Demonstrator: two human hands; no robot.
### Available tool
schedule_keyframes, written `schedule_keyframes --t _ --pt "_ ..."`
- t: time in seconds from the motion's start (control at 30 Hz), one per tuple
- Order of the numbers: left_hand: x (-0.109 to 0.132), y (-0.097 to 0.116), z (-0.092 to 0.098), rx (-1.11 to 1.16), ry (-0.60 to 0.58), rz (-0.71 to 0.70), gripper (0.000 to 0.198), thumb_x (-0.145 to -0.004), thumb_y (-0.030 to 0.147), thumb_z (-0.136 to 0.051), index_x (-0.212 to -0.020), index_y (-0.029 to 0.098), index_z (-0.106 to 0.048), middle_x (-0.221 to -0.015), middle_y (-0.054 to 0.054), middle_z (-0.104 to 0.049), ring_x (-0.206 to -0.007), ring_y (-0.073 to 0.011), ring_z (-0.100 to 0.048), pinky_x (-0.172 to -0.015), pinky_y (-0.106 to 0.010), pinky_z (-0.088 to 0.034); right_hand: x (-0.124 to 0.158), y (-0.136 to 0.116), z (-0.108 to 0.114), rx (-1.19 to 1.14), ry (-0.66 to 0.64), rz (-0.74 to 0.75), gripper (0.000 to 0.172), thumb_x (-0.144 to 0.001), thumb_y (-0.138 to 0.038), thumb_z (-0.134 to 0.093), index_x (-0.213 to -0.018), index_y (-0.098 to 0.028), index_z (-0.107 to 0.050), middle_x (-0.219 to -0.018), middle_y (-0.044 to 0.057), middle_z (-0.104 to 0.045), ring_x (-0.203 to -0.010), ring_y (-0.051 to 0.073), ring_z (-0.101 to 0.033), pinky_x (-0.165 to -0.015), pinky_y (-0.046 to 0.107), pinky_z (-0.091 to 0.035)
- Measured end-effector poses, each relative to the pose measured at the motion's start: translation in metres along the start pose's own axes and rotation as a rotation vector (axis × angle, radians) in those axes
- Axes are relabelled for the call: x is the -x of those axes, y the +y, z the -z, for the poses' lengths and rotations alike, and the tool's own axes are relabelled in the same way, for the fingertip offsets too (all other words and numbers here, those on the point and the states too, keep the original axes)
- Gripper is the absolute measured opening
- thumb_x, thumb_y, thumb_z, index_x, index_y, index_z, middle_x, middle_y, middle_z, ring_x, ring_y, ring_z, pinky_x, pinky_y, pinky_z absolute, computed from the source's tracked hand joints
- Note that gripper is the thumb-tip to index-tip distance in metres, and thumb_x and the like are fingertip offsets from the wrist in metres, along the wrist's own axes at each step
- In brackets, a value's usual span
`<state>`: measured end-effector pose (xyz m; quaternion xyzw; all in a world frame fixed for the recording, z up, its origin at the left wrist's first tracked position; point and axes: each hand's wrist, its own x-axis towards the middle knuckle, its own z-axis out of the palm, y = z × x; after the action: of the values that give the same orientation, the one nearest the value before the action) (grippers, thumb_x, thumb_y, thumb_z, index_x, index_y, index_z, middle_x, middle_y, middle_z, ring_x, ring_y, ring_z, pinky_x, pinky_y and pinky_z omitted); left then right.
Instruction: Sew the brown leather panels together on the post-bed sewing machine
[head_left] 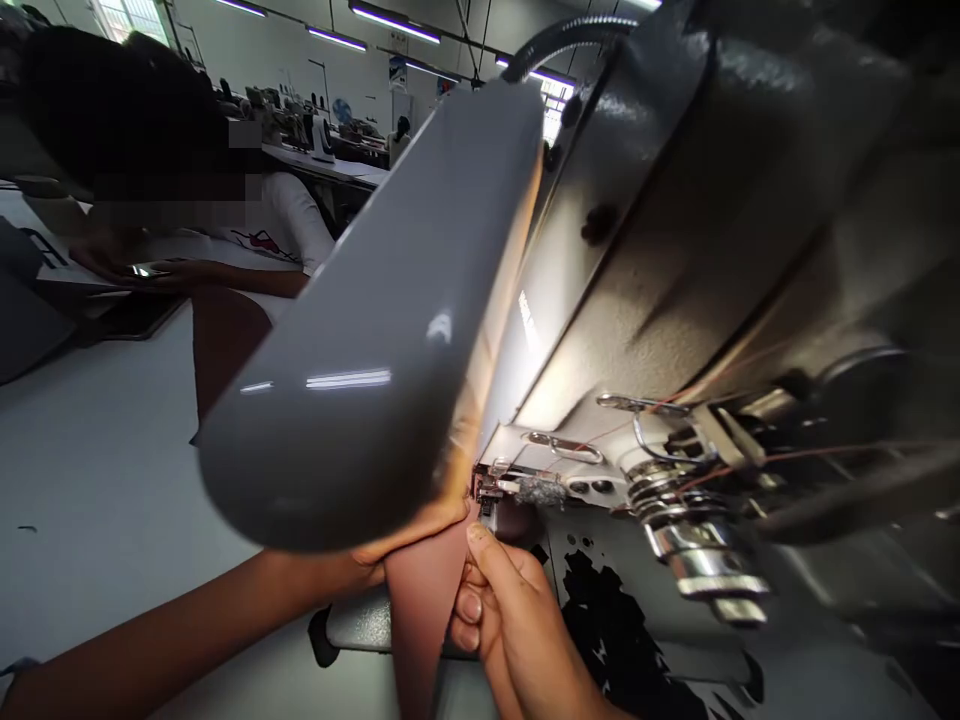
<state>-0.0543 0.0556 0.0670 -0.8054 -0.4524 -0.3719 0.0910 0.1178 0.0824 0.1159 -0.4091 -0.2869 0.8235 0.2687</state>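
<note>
A pink-brown piece of fabric (424, 600) lies under the needle area (491, 488) of a grey sewing machine (712, 250). My right hand (502, 610) pinches the fabric's right edge just below the presser foot, fingers closed on it. My left hand (409, 530) comes in from the lower left and rests on the fabric's upper edge; the grey lamp shade (382, 340) hides most of its fingers.
A white worktable (97, 470) spreads to the left, with a dark brown fabric piece (221, 345) on it. Another person (150, 180) sits at the far left, holding a phone. Thread tension discs (675, 490) jut out at right. Further sewing stations stand behind.
</note>
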Motion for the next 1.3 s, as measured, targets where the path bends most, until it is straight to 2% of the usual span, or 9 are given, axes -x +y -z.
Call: schedule_keyframes --t 0.27,0.53,0.8,0.93,1.0,1.1,1.17,1.23,1.3 --pt "-0.019 0.0 0.008 0.107 0.097 -0.149 0.028 -0.098 0.02 -0.038 -0.116 0.009 -0.056 -0.11 -0.016 -0.065 -0.115 -0.0238 -0.053 -0.1 -0.039 -0.043 -0.001 0.001 0.007 0.05 -0.162 0.002 0.052 -0.063 -0.054 -0.077 -0.059 -0.017 -0.04 -0.053 -0.008 -0.034 -0.05 0.004 -0.027 -0.046 0.018 -0.021" --pt "-0.029 0.005 0.009 0.123 0.144 -0.138 0.028 -0.1 0.026 -0.035 -0.11 0.011 -0.057 -0.1 -0.013 -0.068 -0.105 -0.0211 -0.057 -0.092 -0.037 -0.042 0.0 -0.004 0.001 0.11 -0.078 0.025 0.06 -0.049 -0.062 -0.078 -0.056 -0.019 -0.037 -0.05 -0.008 -0.033 -0.048 0.004 -0.026 -0.046 0.019 -0.021" --pt "-0.02 -0.001 0.011 0.101 0.031 -0.111 0.029 -0.099 0.029 -0.04 -0.121 0.017 -0.052 -0.108 -0.012 -0.066 -0.11 -0.0236 -0.055 -0.096 -0.04 -0.04 0.001 0.001 0.001 0.168 -0.102 0.127 0.055 -0.056 -0.062 -0.072 -0.057 -0.019 -0.037 -0.053 -0.007 -0.033 -0.052 0.006 -0.029 -0.049 0.021 -0.024" --pt "-0.018 0.003 0.024 0.043 -0.12 -0.086 0.044 -0.091 0.018 -0.046 -0.134 0.021 -0.041 -0.124 -0.012 -0.059 -0.12 -0.0257 -0.048 -0.1 -0.043 -0.038 0.003 0.009 0.018 0.272 -0.189 0.149 0.052 -0.061 -0.066 -0.066 -0.06 -0.016 -0.051 -0.053 -0.005 -0.04 -0.048 0.006 -0.027 -0.047 0.022 -0.021" --pt "-0.015 0.012 0.037 0.003 -0.253 -0.019 0.06 -0.084 0.009 -0.042 -0.142 0.023 -0.032 -0.138 -0.01 -0.049 -0.13 -0.027 -0.038 -0.104 -0.047 -0.036 0.004 0.012 0.035 0.471 -0.188 0.219 0.056 -0.069 -0.07 -0.056 -0.059 -0.014 -0.058 -0.048 -0.003 -0.041 -0.044 0.006 -0.026 -0.046 0.023 -0.019" --pt "-0.008 0.027 0.055 -0.026 -0.36 0.173 0.07 -0.079 0.006 -0.032 -0.145 0.026 -0.029 -0.152 -0.003 -0.03 -0.14 -0.0284 -0.024 -0.111 -0.049 -0.031 0.007 0.014 0.062 0.773 -0.023 0.592 0.057 -0.081 -0.061 -0.05 -0.049 -0.015 -0.059 -0.042 -0.003 -0.038 -0.044 0.008 -0.032 -0.049 0.024 -0.023" --pt "-0.006 0.037 0.061 -0.057 -0.348 0.42 0.061 -0.086 0.013 -0.031 -0.144 0.03 -0.032 -0.152 -0.001 -0.03 -0.137 -0.0294 -0.032 -0.11 -0.047 -0.035 0.01 0.014 0.075 0.841 0.102 0.801 0.053 -0.083 -0.053 -0.052 -0.045 -0.016 -0.056 -0.045 -0.001 -0.042 -0.048 0.009 -0.038 -0.052 0.024 -0.027" --pt "-0.011 0.047 0.058 -0.057 -0.365 0.683 0.055 -0.092 0.033 -0.039 -0.145 0.03 -0.028 -0.146 -0.003 -0.04 -0.129 -0.0306 -0.046 -0.102 -0.044 -0.045 0.013 0.014 0.082 0.832 0.167 0.837 0.052 -0.083 -0.051 -0.052 -0.044 -0.017 -0.054 -0.045 -0.001 -0.042 -0.048 0.009 -0.039 -0.051 0.023 -0.027" --pt "-0.023 0.056 0.048 -0.015 -0.41 0.835 0.076 -0.085 0.052 -0.05 -0.149 0.027 -0.016 -0.144 -0.006 -0.043 -0.123 -0.0319 -0.051 -0.094 -0.042 -0.051 0.017 0.014 0.085 0.807 0.209 0.8 0.054 -0.084 -0.053 -0.048 -0.045 -0.017 -0.052 -0.044 -0.003 -0.037 -0.045 0.008 -0.034 -0.047 0.023 -0.026"
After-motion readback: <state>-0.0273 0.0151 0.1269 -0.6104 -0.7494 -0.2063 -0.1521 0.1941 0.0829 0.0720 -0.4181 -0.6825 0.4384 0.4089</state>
